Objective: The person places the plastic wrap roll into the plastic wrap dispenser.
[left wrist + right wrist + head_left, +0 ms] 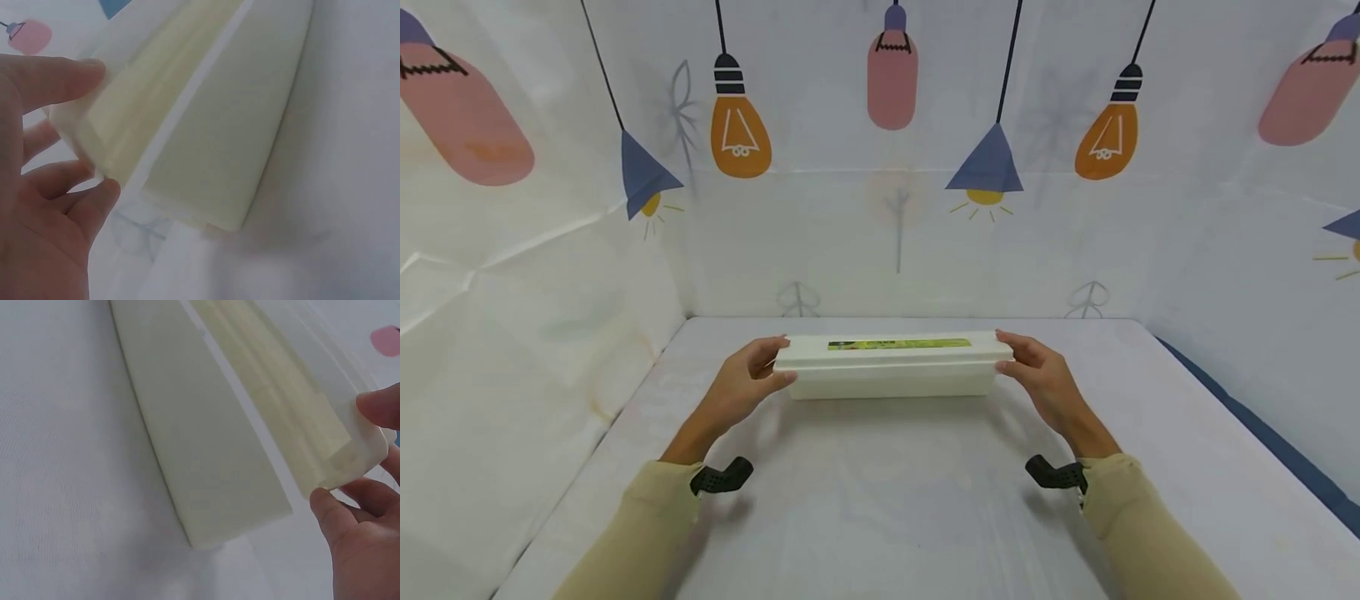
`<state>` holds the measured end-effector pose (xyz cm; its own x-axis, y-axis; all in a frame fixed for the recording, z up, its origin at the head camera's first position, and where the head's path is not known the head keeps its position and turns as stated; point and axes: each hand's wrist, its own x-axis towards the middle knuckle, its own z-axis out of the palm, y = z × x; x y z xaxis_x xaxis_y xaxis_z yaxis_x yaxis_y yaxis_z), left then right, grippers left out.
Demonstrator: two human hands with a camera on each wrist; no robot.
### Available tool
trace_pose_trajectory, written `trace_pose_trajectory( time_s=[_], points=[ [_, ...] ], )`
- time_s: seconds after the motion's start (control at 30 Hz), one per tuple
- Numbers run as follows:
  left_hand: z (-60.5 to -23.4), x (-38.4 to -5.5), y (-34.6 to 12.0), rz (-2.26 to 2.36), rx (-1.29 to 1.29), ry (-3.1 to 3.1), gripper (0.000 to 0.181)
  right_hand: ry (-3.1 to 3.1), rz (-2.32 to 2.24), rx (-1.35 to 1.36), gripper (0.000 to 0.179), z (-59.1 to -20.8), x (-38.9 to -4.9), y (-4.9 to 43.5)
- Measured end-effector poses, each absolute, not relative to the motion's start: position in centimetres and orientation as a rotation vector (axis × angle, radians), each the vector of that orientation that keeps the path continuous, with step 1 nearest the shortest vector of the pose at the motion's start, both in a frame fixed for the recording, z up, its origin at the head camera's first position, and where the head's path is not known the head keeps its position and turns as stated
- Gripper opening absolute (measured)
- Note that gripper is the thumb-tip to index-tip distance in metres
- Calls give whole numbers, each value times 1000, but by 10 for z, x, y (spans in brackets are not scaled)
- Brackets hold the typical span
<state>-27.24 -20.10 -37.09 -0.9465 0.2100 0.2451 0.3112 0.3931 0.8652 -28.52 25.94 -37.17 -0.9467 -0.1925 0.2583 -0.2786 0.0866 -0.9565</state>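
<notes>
A long off-white lidded box (891,381) lies crosswise on the table. A narrow yellow-green label runs along its lid (898,354). My left hand (747,379) grips the lid's left end, and my right hand (1045,379) grips the right end, each with the thumb in front. In the left wrist view, the fingers (81,197) pinch the end of the lid (147,106). A gap shows in the right wrist view between the lid (294,419) and the box body (194,425). What lies inside the box is hidden.
The white-covered table (895,500) reaches a back wall sheet (895,233) printed with lamps and bulbs. Similar sheets hang at both sides. A black wrist mount (722,477) sits on the left wrist, another mount (1055,473) on the right.
</notes>
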Motion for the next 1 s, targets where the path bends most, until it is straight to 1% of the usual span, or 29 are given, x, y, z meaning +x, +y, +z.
trace_pose_trajectory(
  time_s=[0.37,0.7,1.0],
  points=[
    [-376,-277,-204,-1511,-473,-2579,62,-2283,2025,503,57,-380,-294,253],
    [-382,-283,-191,-1556,-487,-2543,62,-2318,1964,448,54,-384,-295,258],
    [-385,-289,-187,-1477,-495,-2561,55,-2359,1885,430,52,-387,-301,258]
  ],
)
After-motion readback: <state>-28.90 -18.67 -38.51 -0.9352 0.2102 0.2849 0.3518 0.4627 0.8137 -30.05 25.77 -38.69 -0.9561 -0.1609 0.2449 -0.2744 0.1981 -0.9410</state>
